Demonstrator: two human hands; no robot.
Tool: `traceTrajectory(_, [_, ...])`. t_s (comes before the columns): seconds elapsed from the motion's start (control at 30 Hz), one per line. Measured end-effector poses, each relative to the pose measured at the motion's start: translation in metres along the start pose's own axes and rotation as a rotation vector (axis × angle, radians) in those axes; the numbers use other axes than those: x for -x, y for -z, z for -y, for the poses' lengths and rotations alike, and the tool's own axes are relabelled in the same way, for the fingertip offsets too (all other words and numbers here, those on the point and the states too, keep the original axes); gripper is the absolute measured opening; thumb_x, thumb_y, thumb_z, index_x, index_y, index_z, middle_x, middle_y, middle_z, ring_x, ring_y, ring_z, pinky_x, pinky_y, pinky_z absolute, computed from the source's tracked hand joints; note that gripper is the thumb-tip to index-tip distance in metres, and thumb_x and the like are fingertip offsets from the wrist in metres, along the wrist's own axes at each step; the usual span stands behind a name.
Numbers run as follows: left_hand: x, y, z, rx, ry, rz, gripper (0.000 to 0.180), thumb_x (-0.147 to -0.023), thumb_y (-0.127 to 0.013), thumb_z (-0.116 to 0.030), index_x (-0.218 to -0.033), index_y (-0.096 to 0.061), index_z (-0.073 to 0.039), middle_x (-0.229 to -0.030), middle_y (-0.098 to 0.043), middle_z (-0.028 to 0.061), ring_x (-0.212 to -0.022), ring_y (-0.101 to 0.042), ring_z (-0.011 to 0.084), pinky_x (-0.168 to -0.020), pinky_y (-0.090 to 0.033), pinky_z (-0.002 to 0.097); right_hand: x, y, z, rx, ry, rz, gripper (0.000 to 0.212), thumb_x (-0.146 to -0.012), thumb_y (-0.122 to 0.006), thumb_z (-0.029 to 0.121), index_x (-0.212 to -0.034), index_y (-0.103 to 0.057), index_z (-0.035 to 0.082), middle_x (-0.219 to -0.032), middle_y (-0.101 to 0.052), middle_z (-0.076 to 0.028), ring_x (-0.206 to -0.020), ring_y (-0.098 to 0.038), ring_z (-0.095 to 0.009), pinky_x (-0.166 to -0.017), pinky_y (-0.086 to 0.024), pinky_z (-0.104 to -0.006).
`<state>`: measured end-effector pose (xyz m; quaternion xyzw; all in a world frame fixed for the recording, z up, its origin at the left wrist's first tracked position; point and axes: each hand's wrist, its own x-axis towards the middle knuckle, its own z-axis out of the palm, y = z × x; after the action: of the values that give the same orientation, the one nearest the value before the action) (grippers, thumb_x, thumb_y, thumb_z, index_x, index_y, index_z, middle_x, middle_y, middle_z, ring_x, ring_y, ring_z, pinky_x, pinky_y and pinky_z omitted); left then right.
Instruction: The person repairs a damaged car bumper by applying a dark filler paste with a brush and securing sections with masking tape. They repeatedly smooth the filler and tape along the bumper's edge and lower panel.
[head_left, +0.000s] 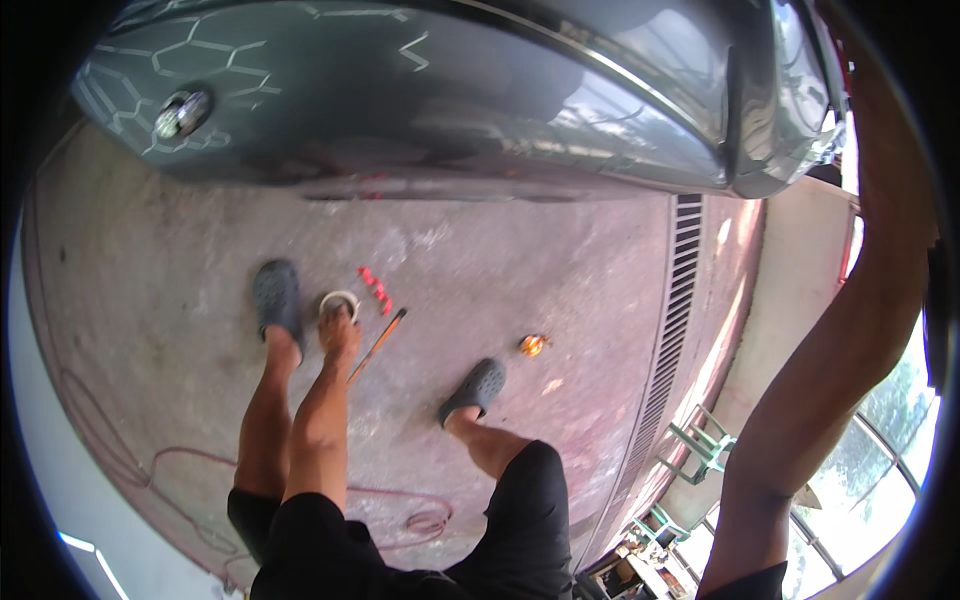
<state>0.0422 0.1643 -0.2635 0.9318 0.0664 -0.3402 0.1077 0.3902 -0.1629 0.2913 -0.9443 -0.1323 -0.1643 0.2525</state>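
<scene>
My left hand [341, 333] reaches down past my left leg, its fingers closed on the near side of a pale ring that looks like a roll of masking tape [341, 297]. Beside that hand lies a thin orange stick with a dark end [386, 338], partly hidden by my forearm. A curled bright red strip [377, 291] rests on the floor just beyond the stick. My right arm [835, 400] is raised along the right side. Its hand is out of sight past the upper rim.
A glossy dark grey car body [450, 110] spans the far side. An orange-and-white round thing [532, 345] sits near my right clog [474, 389]. Right of it runs a drain grate [672, 300]. A hose [430, 520] coils behind me; green chairs [703, 443] stand right.
</scene>
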Motion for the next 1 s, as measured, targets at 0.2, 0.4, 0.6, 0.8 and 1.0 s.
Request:
traceTrajectory(0.2, [-0.016, -0.013, -0.005, -0.048, -0.116, -0.185, 0.031, -0.087, -0.071, -0.02, -0.116, -0.063, -0.011, -0.115, -0.067, 0.014, -0.116, -0.061, 0.0341, -0.104, -0.041, 0.0553, -0.029, 0.032, 0.019, -0.139, -0.132, 0.113, 0.03, -0.093, -0.056, -0.001, -0.122, -0.065, -0.001, -0.113, -0.076, -0.013, -0.084, -0.068, -0.018, -0.076, -0.051, -0.0319])
traceTrajectory(0.4, [0.102, 0.122, -0.124, 0.816, -0.113, -0.068, 0.027, -0.087, -0.064, -0.012, -0.111, -0.058, 0.0, -0.098, -0.066, 0.0208, -0.091, -0.066, 0.0415, -0.085, -0.051, 0.0525, -0.03, 0.04, 0.005, -0.052, -0.234, 0.086, 0.044, -0.094, -0.049, -0.006, -0.137, -0.058, 0.004, -0.128, -0.076, -0.006, -0.069, -0.054, 0.003, -0.058, -0.038, -0.0185])
traceTrajectory(0.6, [0.205, 0.396, -0.227, 1.162, -0.437, -0.147, 0.028, -0.1, -0.058, -0.009, -0.123, -0.056, 0.007, -0.101, -0.066, 0.023, -0.088, -0.067, 0.0348, -0.082, -0.055, 0.0444, -0.044, 0.051, 0.024, -0.066, -0.352, 0.187, 0.045, -0.088, -0.051, -0.004, -0.132, -0.056, 0.003, -0.123, -0.076, -0.012, -0.11, -0.07, -0.033, -0.103, -0.05, -0.0451])
traceTrajectory(0.8, [0.184, 0.536, -0.322, 1.58, -0.528, -0.162, 0.02, -0.106, -0.051, -0.007, -0.125, -0.055, 0.001, -0.093, -0.065, 0.0065, -0.077, -0.054, 0.0087, -0.07, -0.047, 0.0266, -0.064, 0.062, 0.018, -0.22, -0.3, 0.273, 0.045, -0.087, -0.053, -0.004, -0.132, -0.056, 0.002, -0.119, -0.076, -0.018, -0.1, -0.072, -0.038, -0.095, -0.054, -0.0456])
traceTrajectory(1.0, [0.156, 0.574, -0.37, 1.458, -0.41, -0.322, 0.014, -0.106, -0.05, -0.009, -0.116, -0.057, -0.001, -0.085, -0.063, 0.0046, -0.074, -0.056, 0.0101, -0.067, -0.047, 0.0283, -0.081, 0.087, 0.008, -0.301, -0.373, 0.523, 0.037, -0.09, -0.061, 0.011, -0.125, -0.067, 0.002, -0.117, -0.076, -0.019, -0.095, -0.074, -0.035, -0.087, -0.056, -0.0417])
